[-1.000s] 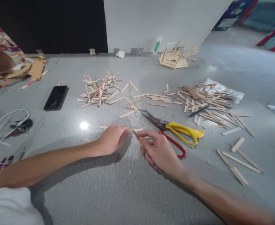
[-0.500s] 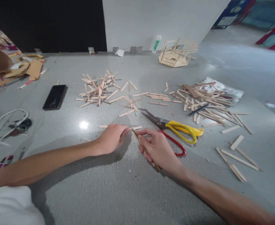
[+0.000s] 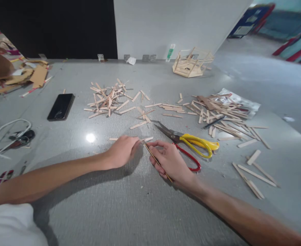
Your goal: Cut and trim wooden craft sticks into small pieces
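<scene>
My left hand (image 3: 123,152) rests on the table with thumb and fingers pinched on a wooden craft stick (image 3: 112,139), whose two ends stick out on either side of the fingers. Closed around a slim black-and-gold tool (image 3: 154,158), my right hand (image 3: 169,162) slants its narrow tip onto the stick beside my left fingertips. The tool's kind cannot be made out. Just right of that hand lie scissors (image 3: 174,136) with one yellow and one red handle, blades pointing to the far left. A yellow-handled item (image 3: 213,145) lies partly under them.
Loose craft sticks lie in a left pile (image 3: 109,97), a right pile (image 3: 227,116) and a few at right. A stick-built frame (image 3: 190,66) and glue tube (image 3: 170,53) stand at the back. A phone (image 3: 61,107) and white cable (image 3: 9,121) lie left; cardboard scraps (image 3: 39,77) lie beyond.
The view has shifted slightly. Both hands keep their grips, with the tool's tip staying at the stick. The stick's right end looks slightly more tilted upward.
</scene>
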`<state>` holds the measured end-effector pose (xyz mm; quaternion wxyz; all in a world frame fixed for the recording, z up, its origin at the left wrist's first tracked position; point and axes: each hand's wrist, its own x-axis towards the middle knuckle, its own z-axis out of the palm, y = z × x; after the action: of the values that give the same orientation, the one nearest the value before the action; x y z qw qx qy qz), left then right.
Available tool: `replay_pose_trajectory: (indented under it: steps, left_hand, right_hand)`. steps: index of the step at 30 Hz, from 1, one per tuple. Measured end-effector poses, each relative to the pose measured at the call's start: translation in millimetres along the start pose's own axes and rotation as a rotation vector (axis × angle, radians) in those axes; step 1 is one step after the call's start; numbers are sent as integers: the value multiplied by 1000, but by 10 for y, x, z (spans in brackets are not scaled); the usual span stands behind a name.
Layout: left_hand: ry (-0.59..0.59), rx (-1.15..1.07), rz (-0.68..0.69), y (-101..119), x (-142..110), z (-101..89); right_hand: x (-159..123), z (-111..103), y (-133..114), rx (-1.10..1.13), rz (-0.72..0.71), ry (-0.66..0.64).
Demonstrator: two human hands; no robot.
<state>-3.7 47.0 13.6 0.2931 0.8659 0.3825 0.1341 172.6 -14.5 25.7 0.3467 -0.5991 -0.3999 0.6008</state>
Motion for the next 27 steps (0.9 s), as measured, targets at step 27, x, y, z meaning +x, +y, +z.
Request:
replay_pose_trajectory:
  steps: [27]
  left_hand:
    - [-7, -66, 85, -48, 18, -11]
  right_hand:
    - [2, -86, -4, 316, 158, -106]
